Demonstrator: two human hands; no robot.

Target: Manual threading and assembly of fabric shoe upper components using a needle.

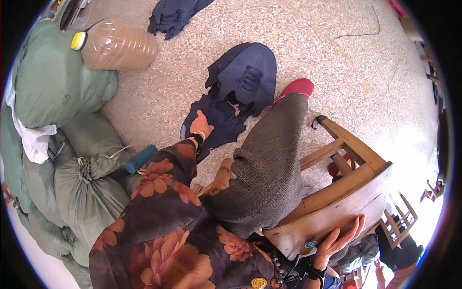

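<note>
Speckled floor (351, 67) under flat, ragged-edged navy pieces (221, 123).

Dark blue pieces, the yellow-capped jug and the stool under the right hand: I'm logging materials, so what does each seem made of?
Dark blue pieces: probably matte fabric, perhaps synthetic leather; they look thin, without shine.
Jug: likely translucent, glossy plastic; its ribbed walls catch highlights.
Stool: wood, seemingly varnished; grain and a soft sheen show.

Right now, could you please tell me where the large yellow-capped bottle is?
In the head view, the bottle is at the upper left, against a bulging green sack, up and left of the dark blue cloth beneath the left hand.
</note>
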